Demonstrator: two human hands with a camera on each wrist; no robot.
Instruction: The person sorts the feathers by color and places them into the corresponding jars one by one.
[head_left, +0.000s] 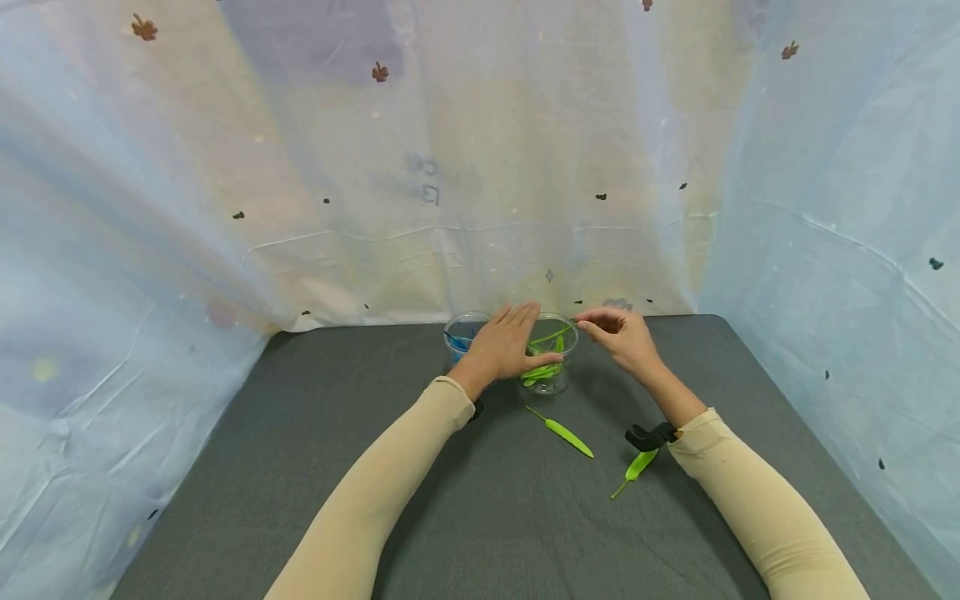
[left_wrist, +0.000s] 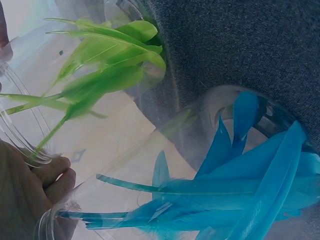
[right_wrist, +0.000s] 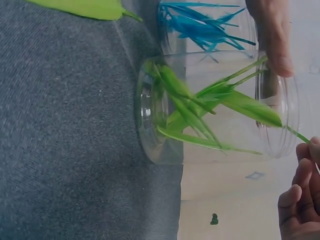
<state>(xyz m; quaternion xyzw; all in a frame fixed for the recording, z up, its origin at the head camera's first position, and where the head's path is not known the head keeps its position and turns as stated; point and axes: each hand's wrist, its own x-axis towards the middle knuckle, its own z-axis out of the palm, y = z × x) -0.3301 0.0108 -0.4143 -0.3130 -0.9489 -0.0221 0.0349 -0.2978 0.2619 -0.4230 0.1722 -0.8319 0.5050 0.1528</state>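
Observation:
Two clear plastic jars stand side by side at the far edge of the table. One jar holds several green feathers; the other jar holds blue feathers. My left hand lies over the jars with straight fingers, its thumb across the green-feather jar's rim. With thumb and fingertips, my right hand pinches the thin stem of a green feather, whose vane is inside that jar's mouth. Two more green feathers lie on the table: one before the jar, another under the right wrist.
A dark grey cloth covers the table. Pale patterned curtains hang behind it and along both sides. A black strap is worn on the right wrist, above one loose feather.

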